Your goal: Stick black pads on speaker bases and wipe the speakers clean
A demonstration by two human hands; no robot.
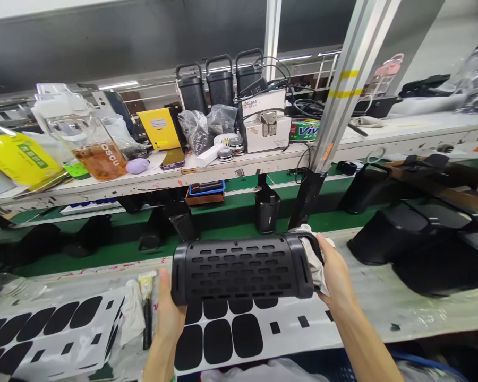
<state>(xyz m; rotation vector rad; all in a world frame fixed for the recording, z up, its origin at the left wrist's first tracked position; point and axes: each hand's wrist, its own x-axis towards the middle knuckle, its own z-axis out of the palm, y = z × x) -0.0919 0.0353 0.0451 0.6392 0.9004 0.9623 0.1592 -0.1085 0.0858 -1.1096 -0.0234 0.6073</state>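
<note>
Held level between both hands is a black speaker housing [239,270] with rows of slots on its face and a handle at its right end. My left hand [170,313] grips its left end, with the thumb up along the edge. At the right end, my right hand [335,268] closes around the handle and a crumpled white cloth [315,265], its fingers mostly hidden behind. Below the housing lies a white sheet of black rounded stickers [244,335]. To the left of my left hand are another white cloth [133,313] and a brush-like tool with a black handle [147,323].
More sticker sheets [63,337] lie at left. Black speakers [434,254] stand at right; others sit on the green conveyor [231,220] ahead. The shelf [223,171] above holds a jug of brown liquid [99,151], a white box [265,130] and cables. A metal post [338,111] rises at right.
</note>
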